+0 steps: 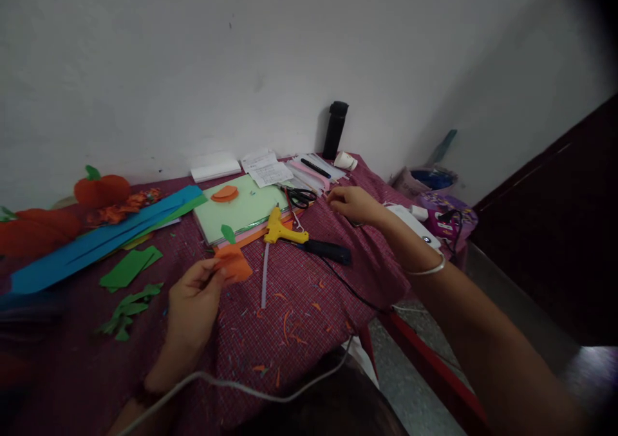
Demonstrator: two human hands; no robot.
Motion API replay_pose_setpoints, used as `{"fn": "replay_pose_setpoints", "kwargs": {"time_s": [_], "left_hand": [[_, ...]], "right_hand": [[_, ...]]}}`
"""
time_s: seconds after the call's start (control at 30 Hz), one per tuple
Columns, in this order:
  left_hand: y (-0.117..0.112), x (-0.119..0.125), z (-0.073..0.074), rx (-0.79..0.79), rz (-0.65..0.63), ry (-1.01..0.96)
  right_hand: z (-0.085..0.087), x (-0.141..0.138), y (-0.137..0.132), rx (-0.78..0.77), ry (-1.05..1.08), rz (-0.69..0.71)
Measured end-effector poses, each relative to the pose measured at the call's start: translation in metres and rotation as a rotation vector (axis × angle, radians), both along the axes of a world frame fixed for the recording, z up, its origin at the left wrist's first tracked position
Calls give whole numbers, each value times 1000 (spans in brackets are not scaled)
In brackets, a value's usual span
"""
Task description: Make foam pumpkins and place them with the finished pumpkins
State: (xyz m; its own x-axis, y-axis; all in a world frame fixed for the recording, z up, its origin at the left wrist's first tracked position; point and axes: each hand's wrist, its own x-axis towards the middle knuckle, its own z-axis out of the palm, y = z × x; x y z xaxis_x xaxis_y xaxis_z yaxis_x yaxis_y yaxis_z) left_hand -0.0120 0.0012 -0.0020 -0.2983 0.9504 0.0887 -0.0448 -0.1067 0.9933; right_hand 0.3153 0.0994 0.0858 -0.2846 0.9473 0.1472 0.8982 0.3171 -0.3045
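My left hand (196, 301) pinches an orange paper cutout (234, 265) above the table's front left part. A small green paper leaf (228, 233) shows at its top edge; whether it is attached I cannot tell. Right of the cutout lies a yellow glue gun (284, 231) with a glue stick (264, 275) poking out of its back. Over the table's right part, my right hand (355, 205) has its fingers closed together, and anything in them is hidden. Black-handled scissors (300, 198) lie just left of those fingers.
Pale green paper sheets (241, 207) bear orange cutouts (224, 194). Blue strips (106, 239), green pieces (130, 267) and orange pumpkins (102, 190) lie left. A black bottle (335, 130) stands by the wall. A white cable (251, 394) crosses in front; scraps litter the checked cloth (299, 365).
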Motion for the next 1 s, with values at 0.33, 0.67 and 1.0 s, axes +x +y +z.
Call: {"fn": "replay_pose_setpoints", "kwargs": {"time_s": [0.33, 0.67, 1.0], "left_hand": [[-2, 5, 8, 10, -10, -41], [-2, 8, 13, 35, -29, -190], [4, 1, 14, -68, -100, -497]], "right_hand": [[-37, -82, -32, 47, -154, 180], [-60, -113, -7, -50, -381, 34], [-30, -82, -5, -132, 331, 38]]}}
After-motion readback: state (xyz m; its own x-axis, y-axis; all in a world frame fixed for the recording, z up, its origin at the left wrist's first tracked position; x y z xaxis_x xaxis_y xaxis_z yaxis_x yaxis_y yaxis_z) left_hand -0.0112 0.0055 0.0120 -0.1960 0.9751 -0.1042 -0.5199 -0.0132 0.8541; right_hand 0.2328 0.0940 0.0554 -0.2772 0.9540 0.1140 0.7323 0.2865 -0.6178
